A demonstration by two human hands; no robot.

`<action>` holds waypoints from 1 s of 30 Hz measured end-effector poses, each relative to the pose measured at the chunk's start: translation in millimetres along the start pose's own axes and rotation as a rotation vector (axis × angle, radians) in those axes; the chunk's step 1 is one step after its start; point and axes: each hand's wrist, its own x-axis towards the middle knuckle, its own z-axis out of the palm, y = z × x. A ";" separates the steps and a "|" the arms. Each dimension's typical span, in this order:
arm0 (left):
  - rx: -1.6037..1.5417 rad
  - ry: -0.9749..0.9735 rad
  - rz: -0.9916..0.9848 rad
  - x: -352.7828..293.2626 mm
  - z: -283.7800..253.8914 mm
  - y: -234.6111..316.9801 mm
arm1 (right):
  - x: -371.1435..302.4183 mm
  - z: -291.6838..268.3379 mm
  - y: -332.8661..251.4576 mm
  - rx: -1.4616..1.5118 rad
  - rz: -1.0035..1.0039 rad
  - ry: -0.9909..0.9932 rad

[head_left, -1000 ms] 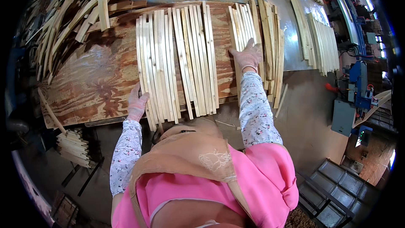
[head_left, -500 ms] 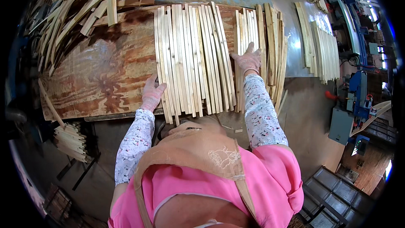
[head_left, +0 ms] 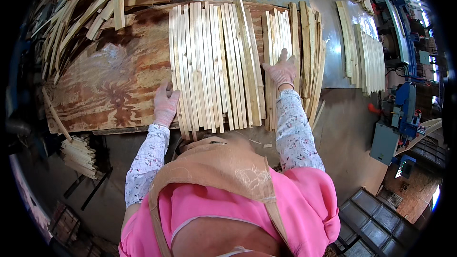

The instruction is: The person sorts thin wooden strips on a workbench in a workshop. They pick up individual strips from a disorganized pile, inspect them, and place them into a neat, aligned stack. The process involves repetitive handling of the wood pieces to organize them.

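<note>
A row of long pale wooden strips (head_left: 209,66) lies side by side on a stained plywood board (head_left: 114,90). My left hand (head_left: 165,105), in a pinkish knit glove, rests at the left edge of this row near its close end. Its thumb stands apart from the fingers, and whether it presses on the outermost strip I cannot tell. My right hand (head_left: 282,70), gloved the same way, lies with spread fingers over a narrower group of strips (head_left: 279,28) to the right. A gap parts the two groups, and neither hand grasps a strip.
Darker strips (head_left: 312,52) lie just right of my right hand. A tangled heap of wood pieces (head_left: 95,9) fills the far left. More strips (head_left: 369,62) rest on a metal surface at right, near blue machinery (head_left: 404,100). A small stack (head_left: 78,157) stands at lower left.
My left hand has moved a little left, and the left edge of the main row has shifted left too. Toward the row's right side a tanner, wider strip face now shows. My right hand has barely moved.
</note>
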 end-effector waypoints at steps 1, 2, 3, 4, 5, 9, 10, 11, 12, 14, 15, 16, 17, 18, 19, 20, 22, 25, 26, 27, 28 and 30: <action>0.128 0.118 0.094 -3.5 6.3 3.4 | 2.2 1.9 5.0 0.003 -0.026 0.019; 0.258 0.233 0.189 -5.9 11.3 6.9 | 7.1 5.6 12.9 0.007 -0.051 0.038; 0.388 0.346 0.285 -7.1 19.6 11.1 | 11.9 8.0 19.7 0.012 -0.073 0.056; 0.071 0.334 0.425 -16.8 38.4 45.6 | 16.5 13.4 25.6 -0.018 -0.093 0.084; 0.017 0.151 0.368 -20.9 48.8 66.2 | 15.1 14.0 23.4 -0.043 -0.088 0.079; -0.158 -0.559 0.090 -15.6 121.1 158.5 | 4.7 9.4 17.8 -0.053 -0.092 0.090; -0.185 -0.711 0.143 -9.7 147.1 168.6 | 4.3 6.8 19.0 -0.038 -0.107 0.100; -0.164 -0.694 0.145 -8.4 177.6 175.2 | 6.5 8.0 20.0 -0.036 -0.135 0.116; -0.145 -0.681 0.204 0.4 207.1 176.0 | 9.9 12.8 23.4 -0.033 -0.156 0.137; -0.277 -0.633 0.068 32.1 274.6 160.9 | 12.9 15.4 22.8 -0.002 -0.215 0.202; -0.314 -0.589 -0.019 32.3 285.9 175.5 | 24.1 27.6 36.2 0.310 -0.233 0.241; -0.352 -0.549 -0.096 30.0 295.7 193.6 | 38.7 46.9 58.5 0.624 -0.239 0.281; -0.323 -0.564 -0.102 31.4 305.4 193.5 | 47.3 56.2 73.7 0.931 -0.263 0.308; -0.304 -0.549 -0.122 37.8 313.9 184.0 | 47.2 52.7 78.0 0.816 -0.184 0.221; -0.279 -0.555 -0.139 35.2 313.7 187.2 | 43.5 48.8 92.3 0.699 -0.087 0.148; -0.193 -0.541 -0.152 32.9 314.0 191.5 | 42.6 43.4 99.0 0.578 0.007 0.077; -0.219 -0.537 -0.142 32.6 309.1 199.0 | 51.2 42.2 94.7 0.655 0.011 0.055; -0.106 -0.563 -0.067 38.2 312.5 202.8 | 37.3 33.6 99.9 0.806 -0.025 0.135; -0.037 -0.586 -0.041 36.6 312.1 202.9 | 36.8 38.1 110.3 0.886 -0.063 0.139; -0.065 -0.558 0.007 35.9 311.1 202.6 | 38.2 43.3 117.2 0.966 -0.101 0.144; -0.094 -0.524 0.037 30.4 301.2 203.3 | 22.0 28.2 107.9 0.970 -0.084 0.161; -0.124 -0.468 0.095 19.1 281.5 209.6 | 4.6 -0.2 98.6 0.934 -0.183 0.110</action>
